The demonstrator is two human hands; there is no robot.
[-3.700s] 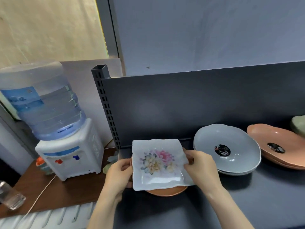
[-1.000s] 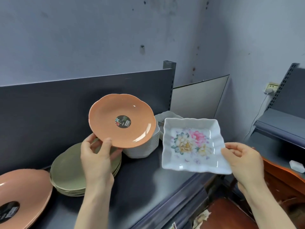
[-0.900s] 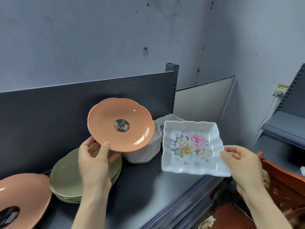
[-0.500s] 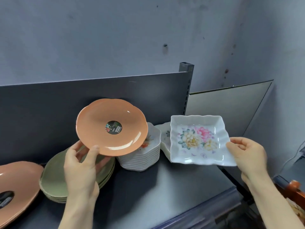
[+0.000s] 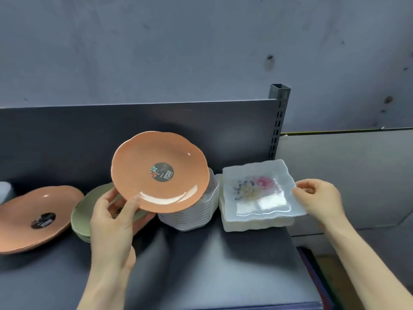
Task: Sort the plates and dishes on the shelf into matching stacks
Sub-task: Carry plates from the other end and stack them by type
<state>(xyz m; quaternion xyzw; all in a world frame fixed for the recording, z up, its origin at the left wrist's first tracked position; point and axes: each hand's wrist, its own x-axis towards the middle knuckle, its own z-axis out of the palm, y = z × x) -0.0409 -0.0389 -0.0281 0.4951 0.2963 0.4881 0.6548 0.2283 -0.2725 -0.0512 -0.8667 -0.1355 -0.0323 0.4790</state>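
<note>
Single view, head-worn, wide-angle. Looks forward and down over shelf [image 5: 223,265] from front edge, close in. Faces back panel [image 5: 67,142] nearly square-on, wall [image 5: 178,41] filling upper third. Shelf's right end and post [image 5: 278,121] right of centre. Lines bow toward frame edges.

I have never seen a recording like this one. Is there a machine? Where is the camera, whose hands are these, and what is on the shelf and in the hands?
There is no machine here. A person wears one camera on the head, and it looks down at their own two hands. The left hand holds an orange plate tilted above the shelf. The right hand pinches the edge of a flowered dish, which seems to lie on a stack of square dishes. Also on the shelf are a white stack, green plates and a second orange plate.
</note>
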